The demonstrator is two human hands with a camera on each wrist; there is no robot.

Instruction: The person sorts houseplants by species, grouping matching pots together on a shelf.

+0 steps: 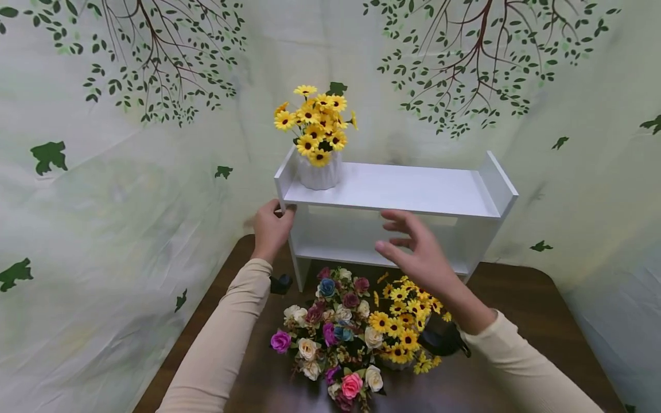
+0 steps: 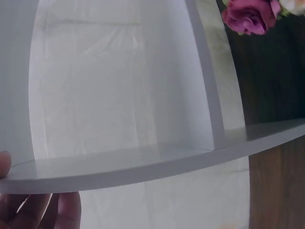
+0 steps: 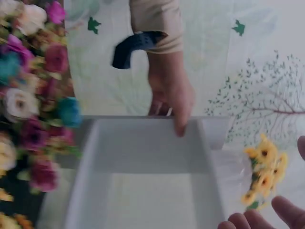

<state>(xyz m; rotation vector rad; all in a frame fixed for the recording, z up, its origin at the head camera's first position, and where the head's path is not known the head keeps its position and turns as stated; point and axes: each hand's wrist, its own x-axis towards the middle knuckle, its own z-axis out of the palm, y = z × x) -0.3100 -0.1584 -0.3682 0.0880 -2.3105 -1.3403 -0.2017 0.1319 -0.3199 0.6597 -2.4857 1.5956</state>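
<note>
White shelf (image 1: pixel 397 192) stands gripped at its corner by the left hand (image 1: pixel 271 226); the right hand (image 1: pixel 418 252) hovers spread, empty. One sunflower vase (image 1: pixel 319 166) sits shelved; sunflowers (image 1: pixel 403 330) and roses (image 1: pixel 330 332) below the hands seemingly remain.

We find the top board of the white shelf (image 1: pixel 403 189) bare from its middle to the right end wall, while a white vase of yellow daisies (image 1: pixel 319 137) fills its left end. Our left hand (image 1: pixel 271 226) grips the left front corner; our right hand (image 1: pixel 415 252) hovers, fingers spread, before the open lower bay. On the brown table (image 1: pixel 521 304), mixed roses (image 1: pixel 335 332) and another yellow bunch (image 1: pixel 403 324) crowd the shelf's foot.
</note>
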